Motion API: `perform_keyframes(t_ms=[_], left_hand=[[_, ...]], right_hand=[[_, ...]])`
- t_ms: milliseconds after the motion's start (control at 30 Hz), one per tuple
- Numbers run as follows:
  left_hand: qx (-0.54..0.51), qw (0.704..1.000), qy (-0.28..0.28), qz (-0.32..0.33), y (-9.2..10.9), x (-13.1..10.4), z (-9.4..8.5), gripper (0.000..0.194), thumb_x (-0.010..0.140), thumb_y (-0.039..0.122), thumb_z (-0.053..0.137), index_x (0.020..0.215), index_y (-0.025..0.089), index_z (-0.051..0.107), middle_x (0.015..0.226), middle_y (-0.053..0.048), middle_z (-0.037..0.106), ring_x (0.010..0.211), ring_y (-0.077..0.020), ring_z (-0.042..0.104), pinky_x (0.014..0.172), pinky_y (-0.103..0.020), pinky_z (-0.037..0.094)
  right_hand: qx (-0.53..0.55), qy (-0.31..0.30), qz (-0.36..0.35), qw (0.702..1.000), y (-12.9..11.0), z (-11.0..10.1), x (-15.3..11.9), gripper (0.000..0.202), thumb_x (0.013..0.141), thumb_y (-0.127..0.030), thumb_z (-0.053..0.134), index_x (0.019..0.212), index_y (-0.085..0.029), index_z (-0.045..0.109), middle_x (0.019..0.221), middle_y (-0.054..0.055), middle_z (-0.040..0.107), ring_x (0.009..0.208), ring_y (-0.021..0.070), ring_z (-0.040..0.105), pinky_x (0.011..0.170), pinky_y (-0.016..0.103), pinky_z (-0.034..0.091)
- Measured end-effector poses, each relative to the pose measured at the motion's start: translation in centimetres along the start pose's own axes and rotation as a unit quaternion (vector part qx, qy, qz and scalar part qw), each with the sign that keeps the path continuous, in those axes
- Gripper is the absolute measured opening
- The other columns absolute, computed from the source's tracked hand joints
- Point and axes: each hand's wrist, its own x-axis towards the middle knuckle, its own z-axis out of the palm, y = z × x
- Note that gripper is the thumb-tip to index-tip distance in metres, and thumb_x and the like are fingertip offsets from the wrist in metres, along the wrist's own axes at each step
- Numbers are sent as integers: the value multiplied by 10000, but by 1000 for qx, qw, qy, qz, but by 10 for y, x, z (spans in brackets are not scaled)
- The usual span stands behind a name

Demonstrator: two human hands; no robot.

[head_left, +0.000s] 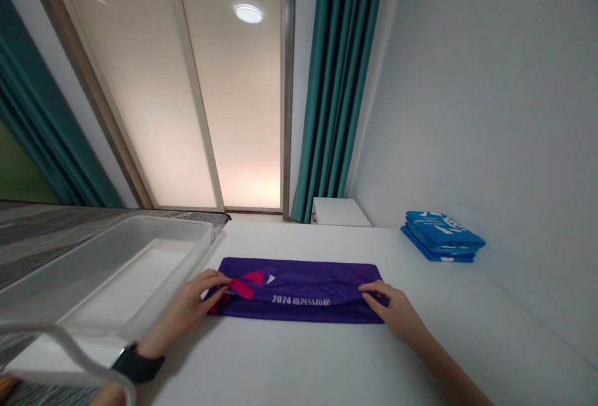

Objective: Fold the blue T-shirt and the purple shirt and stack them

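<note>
A purple cloth [303, 309] lies folded into a long flat strip on the white table, its smooth fabric like that of a sports shirt. Pink shapes, "2024" and white Chinese characters are printed on it. At its left end, my left hand [203, 294] is closed in a pinch on the fabric, with a black watch on the wrist. My right hand [392, 306] pinches the right end between thumb and fingers. Small creases run between the two hands. The fingertips partly cover both ends of the strip.
A translucent plastic bin [140, 306] stands left of my left arm. Folded blue cloths [441, 238] form a stack at the back right, near the wall. Behind the white table [299, 362] is a low white cabinet [341, 212]. A blurred grey cable [75, 350] crosses the lower left.
</note>
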Motion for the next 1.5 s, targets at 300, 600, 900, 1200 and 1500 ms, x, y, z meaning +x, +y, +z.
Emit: perform_keyframes(t_ms=[300,600,900,1200,1500], left_hand=[[-11,990,-82,-111,22,-19,5,338,854,416,570,1099,206,668,855,-45,704,735,-191,627,684,-287,515],[29,991,-133,8,14,-23,6,240,939,329,496,946,239,718,993,-59,706,921,-193,630,858,-290,471],[135,980,-135,65,34,-25,8,336,885,248,571,1214,286,629,1138,-57,674,1042,-234,588,917,-352,411],[-44,982,-161,-93,49,10,17,400,968,419,360,767,192,621,776,-26,644,736,-183,588,699,-276,443],[-130,955,-152,-219,17,39,32,396,822,541,464,727,172,575,653,6,539,608,-165,521,572,-266,417]], right_hand=[[-75,-56,1,996,2,7,-14,182,790,-332,600,936,-226,623,775,13,641,731,189,558,729,333,453],[-178,-143,-122,966,-2,5,-23,442,789,-98,526,1177,-278,636,1055,71,630,981,239,544,904,420,428],[-277,-94,-208,933,-16,19,-28,634,712,2,508,1278,-272,588,1155,101,628,1049,282,551,900,446,432],[-80,-193,-60,976,-38,9,7,392,961,-387,381,723,-210,636,837,44,666,826,209,590,798,354,439],[-52,-146,40,987,-23,21,50,102,813,-237,524,769,-203,610,582,-37,537,566,141,502,566,251,324]])
